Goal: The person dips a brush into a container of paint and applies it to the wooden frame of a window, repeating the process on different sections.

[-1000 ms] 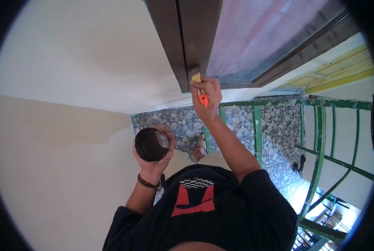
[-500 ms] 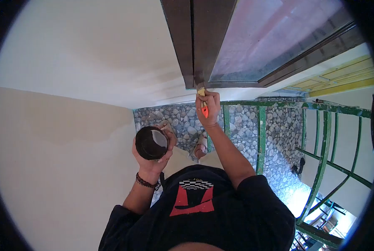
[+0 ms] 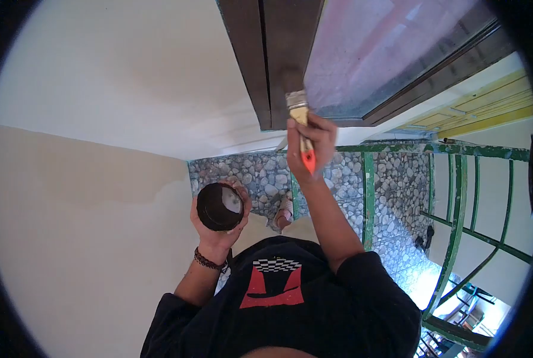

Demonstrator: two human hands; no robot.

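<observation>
My right hand [image 3: 315, 143] is closed around the handle of a paintbrush [image 3: 299, 107], which has a pale wooden handle with an orange-red end. Its bristles overlap the lower part of the dark brown window frame [image 3: 287, 42]. Beside the frame is a glass pane [image 3: 377, 56] with a pinkish, cloudy look. Lower left, my left hand [image 3: 219, 234] wraps round a dark, round paint cup [image 3: 214, 210]. Its open top faces me, and a pale patch shows inside.
Green metal scaffolding [image 3: 368, 203] stands to the right, its top bar [image 3: 481, 151] running just under the window. A cream wall [image 3: 87, 215] fills the left side. Below lies a pebble-patterned floor [image 3: 266, 173]. A yellow panelled surface [image 3: 487, 107] is at the far right.
My right hand and the brush have moved a little up and right, and more of the brush shows. The left hand with the cup has shifted only slightly.
</observation>
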